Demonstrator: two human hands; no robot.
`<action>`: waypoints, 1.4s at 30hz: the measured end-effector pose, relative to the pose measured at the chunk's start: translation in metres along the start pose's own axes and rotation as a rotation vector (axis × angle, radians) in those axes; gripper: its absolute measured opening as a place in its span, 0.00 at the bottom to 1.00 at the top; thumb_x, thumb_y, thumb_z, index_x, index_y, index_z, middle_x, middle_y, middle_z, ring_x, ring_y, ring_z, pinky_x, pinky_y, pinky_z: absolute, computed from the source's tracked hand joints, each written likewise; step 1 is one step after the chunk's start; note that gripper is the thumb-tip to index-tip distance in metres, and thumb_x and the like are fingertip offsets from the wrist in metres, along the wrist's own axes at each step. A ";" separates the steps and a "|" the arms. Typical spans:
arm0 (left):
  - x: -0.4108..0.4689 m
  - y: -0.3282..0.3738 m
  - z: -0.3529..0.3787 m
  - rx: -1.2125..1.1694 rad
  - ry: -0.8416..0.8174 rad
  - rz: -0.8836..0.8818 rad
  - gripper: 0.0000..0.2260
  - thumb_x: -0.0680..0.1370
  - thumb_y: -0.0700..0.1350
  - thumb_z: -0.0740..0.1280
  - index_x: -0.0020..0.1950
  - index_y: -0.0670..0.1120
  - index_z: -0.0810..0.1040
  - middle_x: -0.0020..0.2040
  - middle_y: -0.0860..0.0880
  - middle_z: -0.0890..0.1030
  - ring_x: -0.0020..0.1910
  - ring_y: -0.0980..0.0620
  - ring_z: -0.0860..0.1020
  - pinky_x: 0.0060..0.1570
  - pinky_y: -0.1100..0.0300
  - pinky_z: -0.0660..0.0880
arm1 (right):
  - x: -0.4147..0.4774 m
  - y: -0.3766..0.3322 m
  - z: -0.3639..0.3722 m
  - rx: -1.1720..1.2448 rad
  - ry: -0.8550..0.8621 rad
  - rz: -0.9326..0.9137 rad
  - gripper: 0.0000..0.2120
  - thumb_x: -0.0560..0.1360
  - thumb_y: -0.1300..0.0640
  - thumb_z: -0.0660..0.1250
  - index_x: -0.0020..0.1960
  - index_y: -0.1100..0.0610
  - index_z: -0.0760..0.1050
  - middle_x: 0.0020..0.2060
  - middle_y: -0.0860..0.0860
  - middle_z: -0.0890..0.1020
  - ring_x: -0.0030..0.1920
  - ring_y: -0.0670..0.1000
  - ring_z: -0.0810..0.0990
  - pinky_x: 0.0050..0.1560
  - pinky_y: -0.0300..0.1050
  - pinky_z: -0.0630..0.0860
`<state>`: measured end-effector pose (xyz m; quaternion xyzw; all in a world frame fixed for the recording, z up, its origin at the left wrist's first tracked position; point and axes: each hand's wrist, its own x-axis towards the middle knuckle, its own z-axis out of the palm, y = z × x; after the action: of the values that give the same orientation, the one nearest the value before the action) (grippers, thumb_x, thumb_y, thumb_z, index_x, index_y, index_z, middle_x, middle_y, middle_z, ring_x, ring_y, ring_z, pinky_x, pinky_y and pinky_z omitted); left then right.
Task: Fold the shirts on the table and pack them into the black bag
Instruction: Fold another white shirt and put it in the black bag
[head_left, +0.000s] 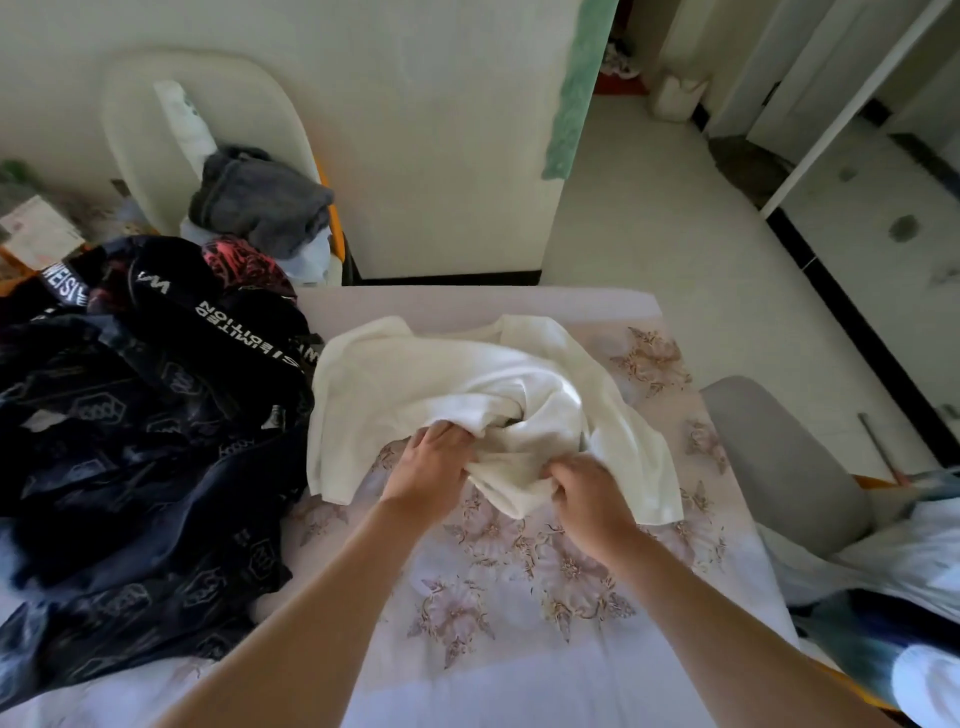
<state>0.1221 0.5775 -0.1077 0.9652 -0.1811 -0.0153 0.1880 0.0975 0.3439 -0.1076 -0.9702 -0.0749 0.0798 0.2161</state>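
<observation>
A crumpled white shirt lies in the middle of the table, which has a pale floral cloth on it. My left hand grips a bunched fold at the shirt's near edge. Close to its right, my right hand clutches another bunch of the same fabric. A heap of dark shirts with white lettering and grey patterns covers the table's left side and touches the white shirt. I see no black bag that I can tell apart from the dark clothes.
A white chair behind the heap holds a grey garment and other cloth. A grey chair stands at the table's right edge. Blue and white fabric lies at the lower right. Tiled floor stretches beyond the table's far edge.
</observation>
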 end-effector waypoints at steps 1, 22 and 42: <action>0.002 0.001 -0.007 -0.085 0.021 -0.017 0.12 0.77 0.38 0.66 0.59 0.46 0.80 0.58 0.48 0.79 0.61 0.49 0.72 0.66 0.53 0.70 | 0.002 -0.004 -0.010 0.145 -0.012 0.109 0.09 0.80 0.60 0.62 0.54 0.50 0.79 0.43 0.50 0.82 0.42 0.49 0.80 0.44 0.44 0.78; -0.046 0.064 -0.009 0.062 -0.521 -0.143 0.37 0.73 0.33 0.64 0.78 0.57 0.58 0.79 0.51 0.51 0.78 0.46 0.48 0.77 0.48 0.49 | -0.060 -0.016 -0.038 -0.042 -0.140 -0.155 0.26 0.71 0.64 0.62 0.68 0.54 0.72 0.65 0.51 0.74 0.64 0.54 0.73 0.67 0.52 0.69; -0.033 0.053 -0.051 -0.096 -0.763 -0.286 0.08 0.79 0.44 0.58 0.46 0.46 0.76 0.42 0.48 0.75 0.44 0.46 0.77 0.43 0.55 0.71 | -0.049 -0.033 -0.045 0.135 -0.452 0.190 0.18 0.72 0.64 0.62 0.57 0.49 0.79 0.44 0.48 0.80 0.41 0.49 0.79 0.35 0.41 0.74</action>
<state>0.0778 0.5618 -0.0417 0.8958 -0.1008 -0.4068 0.1481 0.0547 0.3460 -0.0474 -0.9138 -0.0242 0.3195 0.2494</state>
